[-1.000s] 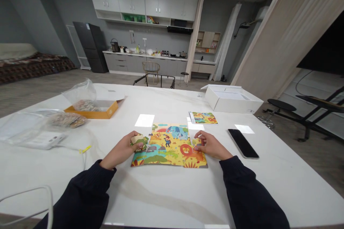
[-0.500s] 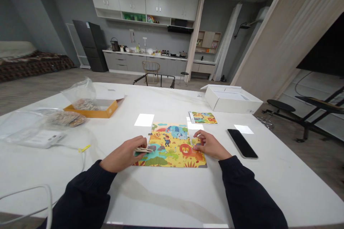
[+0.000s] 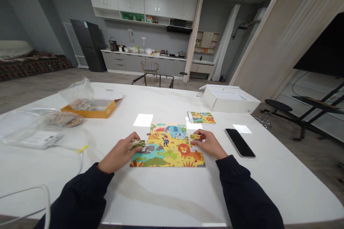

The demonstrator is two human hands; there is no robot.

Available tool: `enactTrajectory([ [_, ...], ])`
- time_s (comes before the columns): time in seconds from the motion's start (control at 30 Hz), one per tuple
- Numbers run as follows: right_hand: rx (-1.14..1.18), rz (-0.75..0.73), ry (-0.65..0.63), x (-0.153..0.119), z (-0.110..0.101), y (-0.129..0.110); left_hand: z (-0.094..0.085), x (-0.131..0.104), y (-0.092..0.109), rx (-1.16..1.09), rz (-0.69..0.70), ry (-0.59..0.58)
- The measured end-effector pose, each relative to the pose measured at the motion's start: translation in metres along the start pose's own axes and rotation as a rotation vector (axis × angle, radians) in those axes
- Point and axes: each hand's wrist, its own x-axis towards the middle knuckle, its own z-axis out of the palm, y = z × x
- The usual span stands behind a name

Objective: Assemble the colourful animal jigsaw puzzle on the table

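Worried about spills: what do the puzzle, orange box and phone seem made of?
Puzzle: perhaps cardboard or thin wood, smooth, printed; interlocking pieces. Orange box: likely matte cardboard; thin walls. Phone: apparently glass-fronted; smooth, dark face. Its pale rim may be metal or plastic.

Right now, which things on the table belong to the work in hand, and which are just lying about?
In the work:
- puzzle pieces in the left hand
- single piece in the right hand
- animal puzzle between them
- picture card, probably: its picture looks alike

Lying about, seemingly:
- phone
- white box
- white cable
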Motion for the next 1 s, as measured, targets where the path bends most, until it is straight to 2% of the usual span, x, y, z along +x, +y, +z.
enactTrajectory([
  [0.13, 0.064, 0.008, 0.0, 0.003, 0.006, 0.0, -0.007, 0.01, 0.003, -0.257, -0.037, 0.049],
  [0.23, 0.29, -0.007, -0.023, 0.005, 0.019, -0.007, -0.003, 0.02, 0.021, -0.466, -0.003, -0.045],
  [0.33, 0.412, -0.051, -0.073, 0.003, 0.037, -0.021, 0.016, 0.034, 0.048, -0.549, 0.007, -0.209],
  [0.4, 0.457, -0.044, -0.127, 0.001, 0.048, -0.031, 0.035, 0.043, 0.062, -0.566, 0.038, -0.248],
  [0.5, 0.57, 0.02, -0.129, -0.004, 0.058, -0.042, 0.057, 0.051, 0.07, -0.564, 0.108, -0.205],
  [0.6, 0.626, 0.031, -0.103, -0.005, 0.055, -0.047, 0.062, 0.051, 0.067, -0.544, 0.097, -0.114],
  [0.7, 0.435, -0.026, -0.115, -0.006, 0.035, -0.043, 0.05, 0.046, 0.063, -0.553, 0.012, -0.084],
  [0.8, 0.047, -0.057, -0.167, -0.013, 0.006, -0.028, 0.028, 0.039, 0.055, -0.57, -0.114, -0.127],
  [0.87, -0.089, -0.06, -0.232, -0.021, -0.01, -0.017, 0.011, 0.031, 0.043, -0.562, -0.142, -0.155],
  [0.93, -0.136, -0.048, -0.284, -0.031, -0.02, -0.006, -0.005, 0.018, 0.027, -0.512, -0.113, -0.223],
  [1.0, -0.15, -0.032, -0.292, -0.039, -0.022, 0.001, -0.017, 0.0, 0.012, -0.418, -0.086, -0.342],
])
